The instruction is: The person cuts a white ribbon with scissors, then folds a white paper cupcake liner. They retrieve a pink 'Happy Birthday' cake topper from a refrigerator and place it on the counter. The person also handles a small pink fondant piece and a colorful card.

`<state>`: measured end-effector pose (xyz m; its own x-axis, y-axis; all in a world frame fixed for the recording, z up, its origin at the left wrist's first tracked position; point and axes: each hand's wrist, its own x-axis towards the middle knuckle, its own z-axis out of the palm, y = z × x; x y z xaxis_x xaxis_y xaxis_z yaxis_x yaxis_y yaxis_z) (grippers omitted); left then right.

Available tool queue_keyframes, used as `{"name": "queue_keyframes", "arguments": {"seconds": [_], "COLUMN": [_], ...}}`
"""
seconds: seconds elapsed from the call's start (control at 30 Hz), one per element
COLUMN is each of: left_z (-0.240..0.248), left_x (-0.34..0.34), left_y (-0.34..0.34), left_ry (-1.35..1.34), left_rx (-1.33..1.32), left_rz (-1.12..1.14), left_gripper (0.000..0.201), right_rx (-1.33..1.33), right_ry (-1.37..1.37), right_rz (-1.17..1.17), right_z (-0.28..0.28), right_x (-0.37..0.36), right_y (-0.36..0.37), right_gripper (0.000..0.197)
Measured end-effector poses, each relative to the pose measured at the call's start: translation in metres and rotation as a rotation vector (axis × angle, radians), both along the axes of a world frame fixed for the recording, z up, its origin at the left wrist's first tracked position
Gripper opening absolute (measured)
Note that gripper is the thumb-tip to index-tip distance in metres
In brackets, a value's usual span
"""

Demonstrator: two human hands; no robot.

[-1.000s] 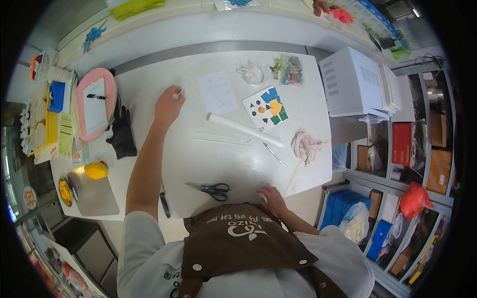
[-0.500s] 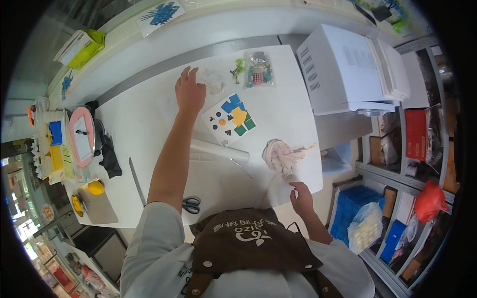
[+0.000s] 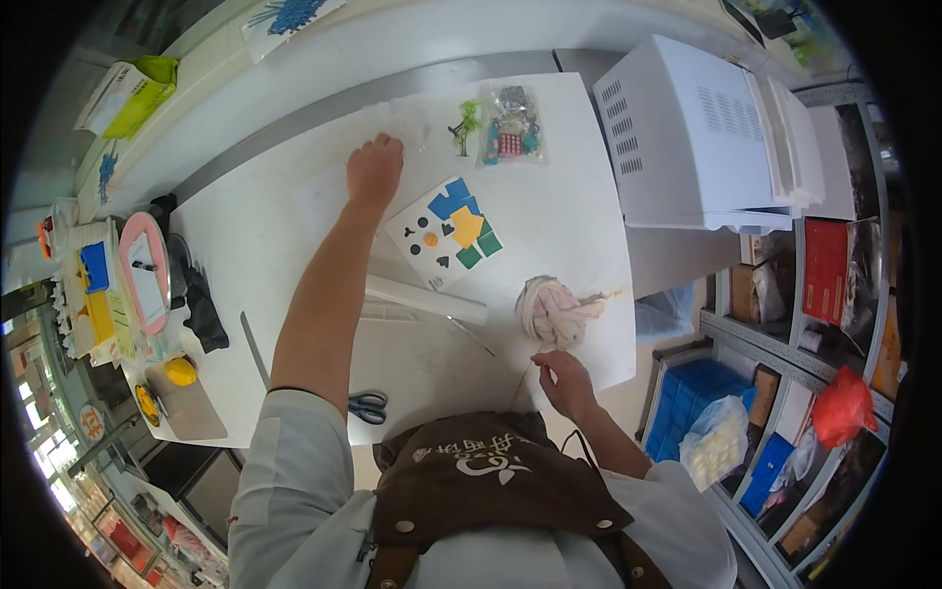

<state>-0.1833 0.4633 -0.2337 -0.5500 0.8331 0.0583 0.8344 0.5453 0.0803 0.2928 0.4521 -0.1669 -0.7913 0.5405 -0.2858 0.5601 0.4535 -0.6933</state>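
Note:
My left hand (image 3: 375,169) reaches to the far side of the white table, its fingers curled down on thin clear plastic film (image 3: 407,123); the fingertips are partly hidden. My right hand (image 3: 566,383) hovers by the near right edge with loosely bent fingers apart and nothing visible in them. Just beyond it lies a crumpled pale pink cloth (image 3: 554,309). Between the hands is a white card (image 3: 407,231) bearing blue, yellow, green and black cut shapes. Closer to me are a long white roll (image 3: 427,297) and a thin metal tool (image 3: 473,336).
A small green toy palm tree (image 3: 464,128) and a clear bag of small parts (image 3: 513,128) lie at the back. Dark-handled scissors (image 3: 368,406) and a long blade (image 3: 254,348) lie near my left forearm. A white appliance (image 3: 677,137) stands right, beside shelves (image 3: 775,339).
My left hand's fingers have curled from stretched out to closed on the film, which has shifted away. My right hand has moved left and inward, towards the cloth. The view has tilted slightly.

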Motion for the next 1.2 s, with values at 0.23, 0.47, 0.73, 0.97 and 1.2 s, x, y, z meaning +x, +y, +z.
{"name": "queue_keyframes", "arguments": {"seconds": [0.23,0.47,0.73,0.97,1.2], "left_z": [0.036,0.025,-0.014,-0.018,-0.017], "left_x": [0.047,0.161,0.171,0.149,0.184], "left_y": [-0.036,-0.18,-0.115,-0.102,-0.114], "left_ry": [-0.323,-0.329,-1.098,-1.576,-1.681], "left_rx": [0.399,0.21,0.54,0.509,0.669], "left_rz": [0.124,-0.061,0.817,1.043,0.72], "left_gripper": [0.032,0.038,0.041,0.032,0.029], "right_rx": [0.218,-0.039,-0.567,-0.466,-0.588], "right_ry": [0.117,0.206,0.052,-0.02,0.225], "right_rz": [-0.031,-0.188,-0.442,-0.365,-0.526], "right_z": [0.004,-0.037,-0.108,-0.118,-0.053], "right_x": [-0.016,-0.057,-0.192,-0.187,-0.119], "right_y": [0.025,0.063,0.11,0.121,0.073], "right_gripper": [0.016,0.019,0.043,0.039,0.043]}}
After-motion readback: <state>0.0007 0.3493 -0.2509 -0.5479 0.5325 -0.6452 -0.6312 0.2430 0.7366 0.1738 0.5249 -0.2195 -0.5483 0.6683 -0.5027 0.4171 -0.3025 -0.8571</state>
